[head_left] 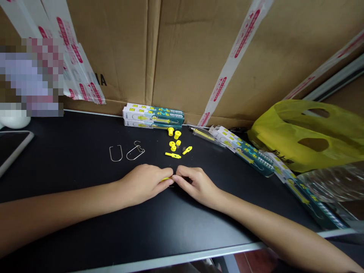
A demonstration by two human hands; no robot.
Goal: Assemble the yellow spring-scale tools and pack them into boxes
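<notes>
My left hand [145, 181] is closed on a small yellow plastic piece [165, 179], of which only a sliver shows between thumb and fingers. Thumb to forefinger, my right hand [200, 185] pinches right beside the left fingertips; what it grips there is hidden. A thin wire end pokes out below the left thumb. Beyond the hands lie a flat yellow plastic rod [173, 155], a shorter yellow piece [187, 150], a small spring [184, 149] and several yellow flanged caps [177, 135]. To their left are bent wire hooks [135, 152] and a U-shaped wire [116, 153].
Stacked printed boxes [153, 116] stand at the back against a cardboard carton [182, 57]. More boxes [243, 149], a yellow plastic bag [284, 132] and a clear bottle [335, 184] line the right side. A phone-like device [13, 149] lies far left.
</notes>
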